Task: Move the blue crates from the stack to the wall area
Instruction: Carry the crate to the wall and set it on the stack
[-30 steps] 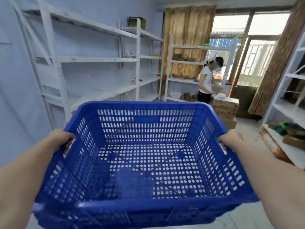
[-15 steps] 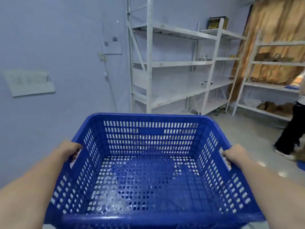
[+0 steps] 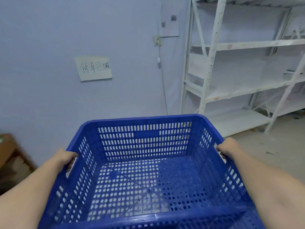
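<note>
I carry an empty blue perforated crate (image 3: 145,141) in front of me, off the floor, its open top toward the camera. My left hand (image 3: 65,157) grips the handle slot in its left wall. My right hand (image 3: 228,148) grips the handle on its right wall. The pale blue wall (image 3: 115,100) stands straight ahead, just beyond the crate's far rim. The floor at the wall's foot is hidden behind the crate.
A white metal shelving unit (image 3: 212,66) stands against the wall at the right. A paper sign with handwriting (image 3: 94,68) hangs on the wall, and a cord (image 3: 162,83) runs down from a socket. A brown wooden object (image 3: 9,156) sits at the left edge. Grey floor (image 3: 272,152) shows at right.
The view has swung left with the crate: the person and cardboard boxes left the frame, the shelving slid to the right, and the wall with the sign came ahead. Both hands kept their grip.
</note>
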Demonstrator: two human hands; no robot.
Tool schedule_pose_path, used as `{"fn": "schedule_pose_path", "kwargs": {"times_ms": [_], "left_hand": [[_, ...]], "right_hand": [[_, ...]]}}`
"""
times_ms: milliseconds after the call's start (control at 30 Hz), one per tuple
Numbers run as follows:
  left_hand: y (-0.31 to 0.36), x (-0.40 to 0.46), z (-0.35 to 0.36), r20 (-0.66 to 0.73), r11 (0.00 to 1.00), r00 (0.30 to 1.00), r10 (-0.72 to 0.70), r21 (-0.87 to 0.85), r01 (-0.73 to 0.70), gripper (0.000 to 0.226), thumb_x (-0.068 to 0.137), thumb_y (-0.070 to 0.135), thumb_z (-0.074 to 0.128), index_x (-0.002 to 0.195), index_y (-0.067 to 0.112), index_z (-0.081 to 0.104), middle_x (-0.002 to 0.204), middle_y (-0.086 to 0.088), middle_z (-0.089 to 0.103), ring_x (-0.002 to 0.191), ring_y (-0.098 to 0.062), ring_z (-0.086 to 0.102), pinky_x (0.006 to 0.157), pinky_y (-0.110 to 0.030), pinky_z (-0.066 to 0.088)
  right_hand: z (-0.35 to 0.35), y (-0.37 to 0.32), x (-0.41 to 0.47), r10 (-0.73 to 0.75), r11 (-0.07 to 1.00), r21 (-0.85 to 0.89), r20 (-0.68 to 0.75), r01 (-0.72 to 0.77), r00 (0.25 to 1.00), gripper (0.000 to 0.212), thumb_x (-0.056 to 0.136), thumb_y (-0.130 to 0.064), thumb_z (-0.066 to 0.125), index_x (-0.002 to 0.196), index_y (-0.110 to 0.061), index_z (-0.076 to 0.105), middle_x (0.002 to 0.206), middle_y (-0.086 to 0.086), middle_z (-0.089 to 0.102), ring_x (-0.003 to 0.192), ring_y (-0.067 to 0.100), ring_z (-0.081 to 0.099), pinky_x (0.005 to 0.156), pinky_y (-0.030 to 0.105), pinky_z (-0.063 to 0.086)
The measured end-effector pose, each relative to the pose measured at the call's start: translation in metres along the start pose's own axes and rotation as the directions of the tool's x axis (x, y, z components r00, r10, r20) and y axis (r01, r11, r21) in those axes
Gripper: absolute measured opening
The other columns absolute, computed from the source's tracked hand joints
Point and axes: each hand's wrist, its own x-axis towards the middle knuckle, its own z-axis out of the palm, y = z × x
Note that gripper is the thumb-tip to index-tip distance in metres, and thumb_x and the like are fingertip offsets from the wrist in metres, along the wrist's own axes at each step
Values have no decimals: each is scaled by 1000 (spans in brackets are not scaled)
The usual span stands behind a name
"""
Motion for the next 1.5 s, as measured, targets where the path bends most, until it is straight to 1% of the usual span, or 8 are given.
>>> {"fn": "schedule_pose_path", "kwargs": {"times_ms": [367,567,733,800,900,1033,1200,1500], "left_hand": [[-17,105,-60,-204,992,972,-118,14,123,48,85,10,60,40,-1,49,38,-18,49,38,-29,49,52,-39,47],[-10,211,-87,-221,988,964,-145,20,153,46,86,14,63,44,-2,53,40,-19,53,43,-31,52,61,-38,48],[22,296,-104,-246,989,958,-149,-17,149,36,84,18,68,57,-4,59,68,-24,62,68,-38,61,76,-45,52],[49,316,-105,-252,994,961,-110,-22,108,30,88,14,64,67,-6,56,74,-27,64,67,-31,60,68,-33,48],[71,361,-100,-193,992,973,-126,-34,122,38,92,6,56,56,0,46,25,-8,46,27,-15,50,35,-20,39],[86,446,-86,-196,988,968,-153,-9,154,29,84,18,65,75,-10,65,73,-28,68,73,-39,64,74,-39,50],[91,521,-38,-100,979,974,-202,-18,201,49,90,9,54,42,4,41,31,-12,41,39,-24,39,54,-32,39],[76,602,48,-120,903,896,-428,-92,420,36,95,12,52,60,4,43,57,-14,44,46,-27,39,37,-27,40]], "right_hand": [[75,-194,88,-259,965,-19,98,262,961,22,82,-20,60,86,1,60,83,21,69,75,31,67,67,32,53],[142,-283,122,-227,968,-74,135,239,964,21,80,-15,60,65,-6,49,76,15,64,76,33,65,63,32,50],[199,-330,149,-158,985,-46,134,165,978,18,81,-14,59,88,3,61,78,21,71,71,32,69,72,40,58],[212,-348,158,-131,990,-28,117,135,985,18,81,-13,60,90,4,61,74,20,70,66,31,67,71,37,57],[227,-371,176,-93,995,-24,84,95,992,17,82,-12,61,87,5,59,69,16,63,63,29,61,64,33,52],[250,-396,221,-48,999,-14,100,50,994,18,79,-12,60,87,4,62,68,17,67,60,28,63,61,33,52],[282,-428,298,-37,997,-55,162,46,986,27,81,-22,59,83,4,65,65,16,68,59,25,62,51,27,43],[367,-468,421,27,999,-31,208,-21,978,32,81,-26,62,90,4,57,78,19,65,69,33,64,65,40,54]]}}
